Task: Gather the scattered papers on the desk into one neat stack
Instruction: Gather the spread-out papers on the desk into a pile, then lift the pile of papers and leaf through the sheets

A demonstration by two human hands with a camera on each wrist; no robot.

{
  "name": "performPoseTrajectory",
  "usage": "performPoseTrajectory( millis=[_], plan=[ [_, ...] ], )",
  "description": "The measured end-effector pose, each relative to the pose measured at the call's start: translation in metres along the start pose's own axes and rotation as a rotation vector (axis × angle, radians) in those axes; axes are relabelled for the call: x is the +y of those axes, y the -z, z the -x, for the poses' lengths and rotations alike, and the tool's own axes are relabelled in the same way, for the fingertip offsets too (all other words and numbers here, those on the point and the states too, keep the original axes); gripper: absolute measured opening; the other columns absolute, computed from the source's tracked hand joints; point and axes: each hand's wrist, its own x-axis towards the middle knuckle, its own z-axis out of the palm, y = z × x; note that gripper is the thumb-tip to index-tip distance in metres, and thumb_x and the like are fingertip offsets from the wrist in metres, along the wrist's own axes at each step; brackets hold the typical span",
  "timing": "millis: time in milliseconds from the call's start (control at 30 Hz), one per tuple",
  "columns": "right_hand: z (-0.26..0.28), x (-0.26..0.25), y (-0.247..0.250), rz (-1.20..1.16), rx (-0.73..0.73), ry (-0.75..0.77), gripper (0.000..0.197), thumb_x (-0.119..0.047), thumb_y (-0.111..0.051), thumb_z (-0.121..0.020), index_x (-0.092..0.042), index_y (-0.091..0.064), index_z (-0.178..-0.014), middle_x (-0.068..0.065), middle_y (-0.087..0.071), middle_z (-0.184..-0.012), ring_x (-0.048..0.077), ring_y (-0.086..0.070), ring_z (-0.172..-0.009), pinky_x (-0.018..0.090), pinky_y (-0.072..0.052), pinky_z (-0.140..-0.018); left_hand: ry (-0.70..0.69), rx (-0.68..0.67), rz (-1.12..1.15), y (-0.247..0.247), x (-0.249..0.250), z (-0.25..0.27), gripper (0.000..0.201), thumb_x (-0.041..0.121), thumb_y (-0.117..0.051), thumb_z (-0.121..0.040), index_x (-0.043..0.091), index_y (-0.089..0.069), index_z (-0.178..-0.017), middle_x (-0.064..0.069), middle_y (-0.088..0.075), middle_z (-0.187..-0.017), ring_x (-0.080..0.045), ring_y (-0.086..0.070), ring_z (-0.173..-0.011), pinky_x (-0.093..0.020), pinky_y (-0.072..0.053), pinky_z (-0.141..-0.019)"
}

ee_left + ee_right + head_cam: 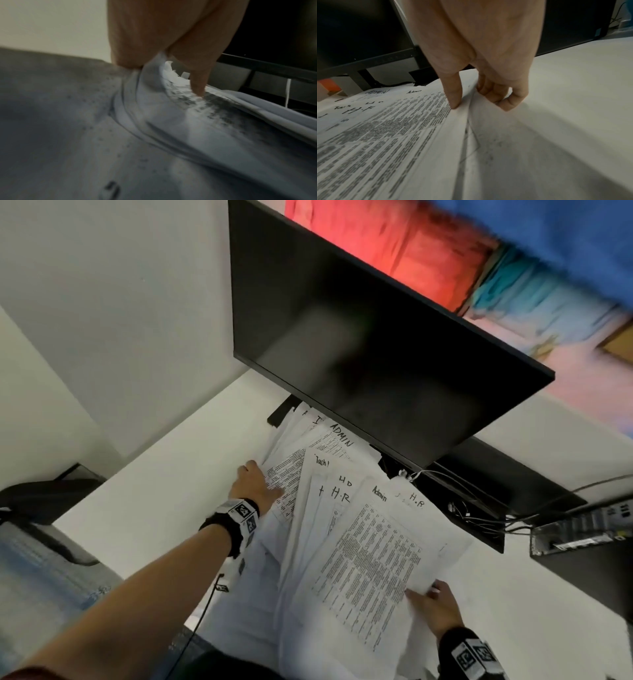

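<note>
A fanned pile of printed papers (359, 549), some hand-labelled "Admin", "H.R" and "Task", lies on the white desk (154, 508) below the monitor. My left hand (263, 477) holds the pile's left edge. In the left wrist view the thumb (197, 83) presses on a printed sheet (171, 115) while the left hand (163, 78) pinches the curled-up edges. My right hand (430, 592) holds the pile's near right edge. In the right wrist view the thumb (453, 97) lies on the top sheet (393, 135), and the right hand (479, 104) has its fingers (503, 100) curled at the edge.
A dark monitor (359, 337) hangs over the far end of the papers, its stand behind them. Cables (462, 501) and a small black computer box (582, 529) lie at the right. A black chair arm (41, 498) is at the left.
</note>
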Motion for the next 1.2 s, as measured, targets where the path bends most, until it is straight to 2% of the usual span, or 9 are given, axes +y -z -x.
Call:
performPoseTrajectory(
  millis=[100,267,400,667,733,800,867,1067,1200],
  plan=[
    [-0.001,0.004,-0.004,0.014,-0.022,0.048,0.036,0.002,-0.073,-0.084,0.003,-0.057,-0.116,0.022,-0.066,-0.11,0.033,-0.062,-0.1,0.041,-0.049,-0.093,0.072,-0.076,0.075,0.002,0.002,-0.006,0.068,0.025,-0.075,-0.086,0.001,-0.036,-0.136,-0.02,-0.058,-0.13,-0.036,-0.06,-0.116,-0.037,-0.049,-0.08],
    [0.001,0.019,-0.003,-0.009,0.008,0.065,0.04,0.0,-0.071,-0.086,0.005,-0.061,-0.125,0.021,-0.069,-0.117,0.028,-0.06,-0.099,0.039,-0.047,-0.095,-0.04,-0.07,0.064,0.044,-0.01,-0.015,0.076,0.023,-0.079,-0.083,0.003,-0.043,-0.147,-0.019,-0.048,-0.15,-0.034,-0.047,-0.136,-0.035,-0.039,-0.105],
    [0.001,0.022,-0.001,-0.023,0.023,0.063,0.041,-0.002,-0.072,-0.086,0.005,-0.061,-0.125,0.023,-0.069,-0.118,0.031,-0.062,-0.103,0.041,-0.048,-0.098,-0.248,0.074,-0.081,0.099,-0.006,0.003,0.037,0.016,-0.079,-0.078,0.006,-0.071,-0.112,-0.017,-0.071,-0.11,-0.036,-0.066,-0.106,-0.034,-0.047,-0.082],
    [0.009,0.013,-0.002,-0.005,0.026,0.067,0.037,-0.009,-0.075,-0.084,0.004,-0.061,-0.116,0.022,-0.069,-0.115,0.034,-0.064,-0.104,0.043,-0.05,-0.097,-0.586,0.294,-0.199,0.191,0.023,0.095,0.015,0.008,-0.079,-0.078,0.007,-0.065,-0.084,-0.009,-0.062,-0.069,-0.035,-0.062,-0.072,-0.037,-0.046,-0.062],
    [0.012,0.009,0.0,0.007,0.048,0.047,0.045,-0.017,-0.077,-0.084,0.006,-0.056,-0.116,0.023,-0.066,-0.117,0.034,-0.061,-0.102,0.041,-0.049,-0.095,-0.629,0.311,0.009,0.211,0.037,0.124,0.019,0.009,-0.082,-0.077,0.013,-0.069,-0.091,0.001,-0.064,-0.072,-0.026,-0.065,-0.074,-0.033,-0.045,-0.061],
    [0.014,0.007,0.005,-0.015,0.081,0.056,0.061,-0.025,-0.081,-0.08,0.004,-0.05,-0.124,0.019,-0.061,-0.117,0.031,-0.058,-0.102,0.034,-0.044,-0.092,-0.676,0.256,0.283,0.218,0.052,0.146,0.031,0.009,-0.083,-0.076,0.019,-0.071,-0.103,0.012,-0.069,-0.082,0.004,-0.067,-0.072,-0.017,-0.049,-0.063],
    [0.017,0.009,0.009,-0.062,0.128,0.072,0.076,-0.039,-0.084,-0.071,-0.001,-0.05,-0.127,0.019,-0.061,-0.118,0.033,-0.06,-0.106,0.034,-0.043,-0.092,-0.7,0.164,0.522,0.206,0.065,0.156,0.04,0.009,-0.085,-0.075,0.018,-0.07,-0.111,0.008,-0.075,-0.095,0.008,-0.067,-0.078,-0.016,-0.053,-0.072],
    [0.01,0.027,0.024,-0.162,0.177,0.011,0.114,-0.069,-0.082,-0.054,0.005,-0.053,-0.135,0.023,-0.066,-0.125,0.036,-0.064,-0.114,0.041,-0.046,-0.101,-0.474,-0.141,0.772,0.071,0.081,0.14,0.043,-0.001,-0.08,-0.075,0.002,-0.056,-0.11,-0.01,-0.069,-0.104,-0.025,-0.068,-0.088,-0.03,-0.058,-0.074],
    [0.02,0.032,0.037,-0.237,0.143,-0.037,0.065,-0.061,-0.066,-0.079,0.0,-0.065,-0.1,0.02,-0.066,-0.102,0.03,-0.063,-0.095,0.037,-0.046,-0.09,-0.203,-0.206,0.496,-0.039,0.061,0.138,0.038,-0.003,-0.068,-0.082,0.011,-0.049,-0.111,0.001,-0.059,-0.096,-0.011,-0.059,-0.077,-0.018,-0.047,-0.059]
  ],
)
